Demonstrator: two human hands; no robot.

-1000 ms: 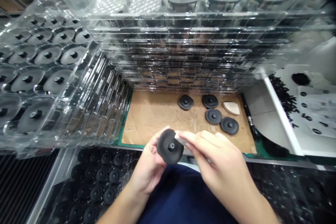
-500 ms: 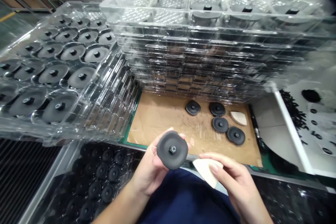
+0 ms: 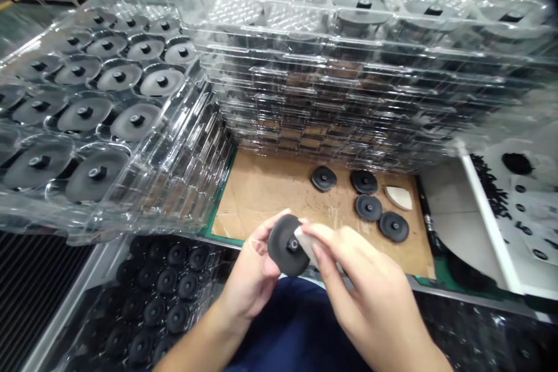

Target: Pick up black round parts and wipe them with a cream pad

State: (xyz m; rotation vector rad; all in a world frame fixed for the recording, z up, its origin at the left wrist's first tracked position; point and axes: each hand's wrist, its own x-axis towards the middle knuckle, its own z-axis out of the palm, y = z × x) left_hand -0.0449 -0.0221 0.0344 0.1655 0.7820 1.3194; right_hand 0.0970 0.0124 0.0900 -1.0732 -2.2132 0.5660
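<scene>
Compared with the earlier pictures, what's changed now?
Since half a second ago, the right hand brought its pale wedge left and up, back to the right edge of the dark disc; the disc tilted in the left hand. Nothing was newly grasped or released. Four loose discs and another wedge stayed on the cardboard.

I see my left hand [image 3: 249, 280] holding a black disc [image 3: 281, 250]. My right hand [image 3: 370, 282] holds a pale wedge [image 3: 306, 245] against it.

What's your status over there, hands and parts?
Left hand holding dark disc. Right hand pinching pale wedge at disc's edge, contact unclear. Four loose discs on cardboard beyond, not in the way.
</scene>
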